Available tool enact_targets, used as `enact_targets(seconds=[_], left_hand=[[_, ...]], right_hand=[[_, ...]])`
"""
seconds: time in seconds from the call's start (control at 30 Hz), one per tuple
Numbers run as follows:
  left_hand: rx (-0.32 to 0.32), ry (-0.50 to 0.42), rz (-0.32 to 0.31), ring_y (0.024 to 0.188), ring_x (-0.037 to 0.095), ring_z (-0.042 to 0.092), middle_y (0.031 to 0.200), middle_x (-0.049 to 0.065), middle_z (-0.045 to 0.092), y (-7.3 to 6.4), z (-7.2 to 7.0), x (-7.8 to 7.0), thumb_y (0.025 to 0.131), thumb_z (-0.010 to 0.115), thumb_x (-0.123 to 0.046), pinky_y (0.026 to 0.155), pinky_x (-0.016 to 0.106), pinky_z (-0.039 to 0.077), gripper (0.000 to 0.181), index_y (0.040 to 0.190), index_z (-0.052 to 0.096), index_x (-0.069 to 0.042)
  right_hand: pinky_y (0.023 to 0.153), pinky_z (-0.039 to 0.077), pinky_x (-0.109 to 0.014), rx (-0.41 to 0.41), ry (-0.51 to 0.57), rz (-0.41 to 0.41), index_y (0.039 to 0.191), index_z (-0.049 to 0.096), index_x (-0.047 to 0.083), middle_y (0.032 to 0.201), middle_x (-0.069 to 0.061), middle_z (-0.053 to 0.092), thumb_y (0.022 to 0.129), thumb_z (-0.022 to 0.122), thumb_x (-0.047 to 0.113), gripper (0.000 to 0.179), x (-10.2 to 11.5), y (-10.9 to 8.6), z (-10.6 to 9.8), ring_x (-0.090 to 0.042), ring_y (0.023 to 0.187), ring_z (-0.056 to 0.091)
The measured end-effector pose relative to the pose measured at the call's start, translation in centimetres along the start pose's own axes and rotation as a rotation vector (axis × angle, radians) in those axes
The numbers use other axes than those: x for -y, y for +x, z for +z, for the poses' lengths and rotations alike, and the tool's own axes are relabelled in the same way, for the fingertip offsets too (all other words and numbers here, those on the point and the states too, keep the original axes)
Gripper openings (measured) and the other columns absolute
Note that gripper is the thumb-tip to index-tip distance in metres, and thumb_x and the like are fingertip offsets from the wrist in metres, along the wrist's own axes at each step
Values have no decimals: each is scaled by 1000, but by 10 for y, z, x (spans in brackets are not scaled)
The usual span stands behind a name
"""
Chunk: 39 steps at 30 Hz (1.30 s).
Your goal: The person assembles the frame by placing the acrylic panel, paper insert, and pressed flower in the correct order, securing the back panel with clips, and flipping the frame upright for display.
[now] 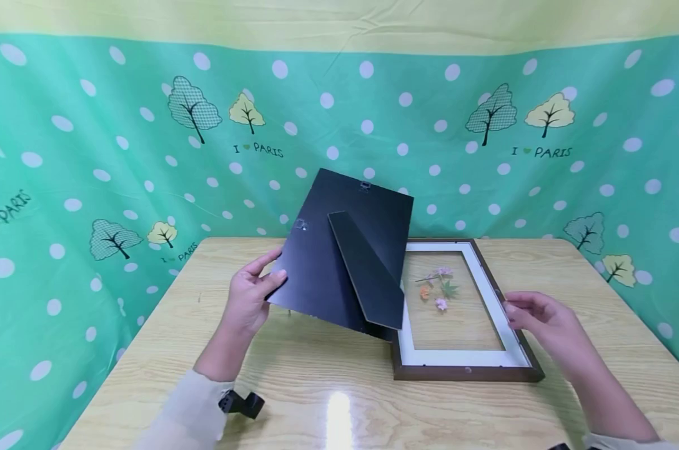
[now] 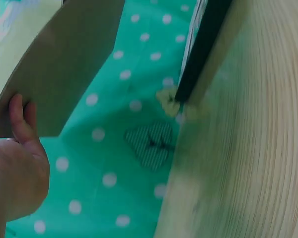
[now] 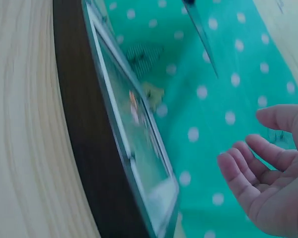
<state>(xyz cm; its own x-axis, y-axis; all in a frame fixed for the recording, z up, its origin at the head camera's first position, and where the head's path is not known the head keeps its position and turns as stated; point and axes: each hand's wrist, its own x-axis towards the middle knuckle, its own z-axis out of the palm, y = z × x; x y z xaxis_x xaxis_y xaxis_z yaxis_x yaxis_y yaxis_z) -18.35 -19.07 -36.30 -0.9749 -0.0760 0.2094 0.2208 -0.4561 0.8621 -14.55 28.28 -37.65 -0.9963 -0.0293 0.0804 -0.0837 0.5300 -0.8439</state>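
Note:
My left hand (image 1: 253, 292) pinches the lower left corner of a black picture frame backing board (image 1: 311, 269), thumb on the black face. The board is tilted above the table, its easel leg (image 1: 367, 275) facing me. In the left wrist view, fingers (image 2: 22, 121) lie against its plain brown side. A dark brown picture frame (image 1: 468, 373) with a white mat lies on the table, partly covered by the board in the head view. Pressed flowers (image 1: 441, 304) show within its opening. Beside the frame's right edge is my right hand (image 1: 547, 319), fingers loosely curved and holding nothing.
The wooden table (image 1: 294, 387) extends around the frame and under both hands. Behind it hangs a green dotted curtain (image 1: 317, 125) printed with trees. A black wrist camera (image 1: 242, 404) is strapped at the left sleeve.

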Motion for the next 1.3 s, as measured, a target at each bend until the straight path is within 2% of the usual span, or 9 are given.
enact_targets(seconds=[0.13,0.3,0.4,0.53,0.7,0.87,0.97,1.1,1.3], left_hand=[[-7,-32,-15,68,13,69,89,6,73,-1,23,11,85,56,22,60,24,57,46,120,68,-4],[-16,-59,-34,75,15,71,91,8,74,-3,48,24,84,57,21,63,28,58,46,125,64,1],[-26,-73,-43,76,16,72,92,7,74,-5,62,32,84,58,20,64,29,58,46,128,60,5],[-21,-96,-46,77,16,72,93,7,74,-8,76,43,84,59,19,64,29,58,46,128,59,5],[-1,-122,-35,80,17,72,98,8,72,-16,89,55,83,60,20,67,30,58,46,127,59,6],[5,-126,-44,86,18,71,111,10,68,-20,97,64,82,61,19,70,31,58,50,130,55,7],[48,-102,-65,88,19,71,117,13,65,-22,100,65,82,63,18,71,32,59,54,133,53,6],[127,-29,-125,89,19,70,114,12,66,-20,102,62,83,65,15,71,33,59,53,134,54,4],[219,170,-240,77,14,68,102,10,67,-13,103,58,84,65,14,65,32,58,49,131,57,4]], right_hand=[[81,54,-24,94,131,9,133,48,-8,113,-8,65,101,54,35,54,17,1,13,-11,94,65],[87,54,-28,265,353,-13,140,35,-13,129,-28,53,106,43,32,57,32,4,26,-17,103,64],[88,53,-30,320,442,11,147,24,-11,138,-33,41,107,38,33,61,39,8,32,-17,105,64],[84,54,-25,300,542,66,150,22,-5,129,-16,47,106,40,33,61,41,12,35,-12,99,62],[72,53,-17,273,743,105,141,37,9,108,2,61,104,49,21,41,39,13,34,-6,81,63],[69,52,-16,231,806,80,136,42,17,107,1,64,99,56,8,40,36,14,31,-7,83,64],[68,53,-19,192,794,49,133,47,21,104,1,63,97,57,2,42,30,16,28,-10,83,65],[73,56,-25,169,831,27,131,50,23,101,1,68,95,58,-4,46,21,19,20,-14,85,68],[73,58,-29,197,916,-21,129,57,22,101,-3,70,94,53,-12,49,8,21,0,-17,86,70]])
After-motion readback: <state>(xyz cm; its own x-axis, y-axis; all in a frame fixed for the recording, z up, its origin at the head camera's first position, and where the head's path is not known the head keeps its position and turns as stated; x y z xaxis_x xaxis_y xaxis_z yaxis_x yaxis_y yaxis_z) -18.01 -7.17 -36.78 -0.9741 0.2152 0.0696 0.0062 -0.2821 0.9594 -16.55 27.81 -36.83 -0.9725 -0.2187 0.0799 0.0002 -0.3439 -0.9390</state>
